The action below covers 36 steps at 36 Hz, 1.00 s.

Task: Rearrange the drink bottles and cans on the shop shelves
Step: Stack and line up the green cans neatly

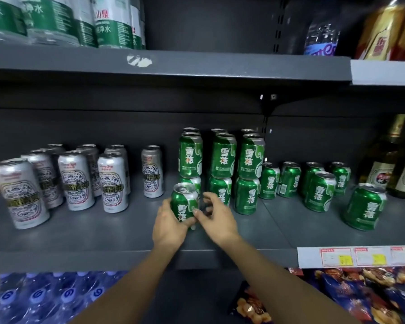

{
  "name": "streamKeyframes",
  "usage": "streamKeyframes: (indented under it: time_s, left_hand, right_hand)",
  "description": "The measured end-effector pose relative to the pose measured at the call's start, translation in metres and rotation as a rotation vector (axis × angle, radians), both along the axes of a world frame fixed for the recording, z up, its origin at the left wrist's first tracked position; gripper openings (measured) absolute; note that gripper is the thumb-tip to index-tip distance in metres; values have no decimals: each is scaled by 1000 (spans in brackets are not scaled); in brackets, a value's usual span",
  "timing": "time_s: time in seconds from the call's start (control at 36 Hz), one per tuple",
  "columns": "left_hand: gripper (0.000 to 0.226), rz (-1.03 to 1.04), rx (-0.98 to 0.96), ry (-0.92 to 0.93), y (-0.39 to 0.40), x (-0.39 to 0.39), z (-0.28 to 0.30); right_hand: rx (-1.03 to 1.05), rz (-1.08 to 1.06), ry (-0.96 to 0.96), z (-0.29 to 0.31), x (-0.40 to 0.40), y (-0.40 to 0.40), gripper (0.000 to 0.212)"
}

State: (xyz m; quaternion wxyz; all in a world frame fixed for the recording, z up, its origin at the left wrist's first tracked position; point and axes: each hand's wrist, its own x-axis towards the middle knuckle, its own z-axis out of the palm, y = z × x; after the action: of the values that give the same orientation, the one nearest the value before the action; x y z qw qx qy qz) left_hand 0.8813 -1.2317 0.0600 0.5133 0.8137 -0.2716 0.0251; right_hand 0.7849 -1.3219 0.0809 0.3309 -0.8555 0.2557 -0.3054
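Hands meet at the middle shelf's point(103, 239) front-centre: the left hand point(171, 226) wraps a green can point(184, 203), fingers curled round it, while the right hand point(216, 217) touches its side with fingers loosely bent. Behind stand three two-high stacks of green cans point(221, 170) reading "REFRESHING". About six more green cans point(318, 191) stand toward the right edge, roughly eight tall silver cans point(74, 180) toward the left.

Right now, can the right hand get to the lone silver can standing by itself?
Probably not easily. The left hand and the green can it grips sit between the right hand and the lone silver can.
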Motion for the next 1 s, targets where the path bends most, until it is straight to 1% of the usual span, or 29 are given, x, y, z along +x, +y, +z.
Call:
streamKeyframes:
  time_s: [0.06,0.11,0.14,0.19,0.22,0.28,0.33,0.42,0.5,0.56,0.64,0.72,0.78,0.83,0.94,1.0]
  left_hand:
    - [82,-27,-22,-1,-2,-2,-4]
    - [87,61,-26,-58,4,-6,-3]
    - [84,142,-26,-122,4,-12,-2]
    - [67,249,-94,-299,2,-28,4]
    - [58,243,-141,-366,-3,-35,7]
    - [47,146,-185,-456,-17,-50,11]
    - [42,56,-205,-525,-36,-62,12]
    - [37,-17,-203,-558,-60,-80,15]
    - [35,-72,-177,-506,-81,-92,16]
    - [37,-96,-147,-482,-91,-97,16]
    - [37,-122,-116,-448,-101,-103,13]
    - [36,-114,-102,-411,-106,-106,7]
    - [36,-108,-94,-378,-108,-106,2]
    - [36,-95,-98,-342,-107,-105,-3]
    - [35,-65,-125,-325,-103,-106,-5]
    - [34,-59,-136,-333,-100,-106,-3]
  right_hand:
    - [-85,-152,-42,4,-19,-15,43]
    - [-140,-312,-112,7,-35,-34,33]
    - [-171,-402,-141,8,-48,-48,29]
    - [-229,-577,-191,12,-75,-79,24]
    - [-258,-660,-207,14,-90,-93,23]
    - [-294,-830,-194,19,-120,-121,25]
    - [-319,-981,-117,23,-146,-143,30]
    - [-305,-1108,-32,24,-177,-169,40]
    - [-254,-1141,4,22,-200,-192,58]
    - [-199,-1105,19,19,-211,-208,75]
    - [-53,-964,57,14,-223,-228,99]
    - [113,-831,15,9,-226,-240,110]
    - [150,-808,-12,5,-225,-242,109]
    - [158,-841,-20,2,-224,-243,103]
    - [137,-939,-32,7,-219,-233,76]
    - [89,-937,-51,9,-209,-217,72]
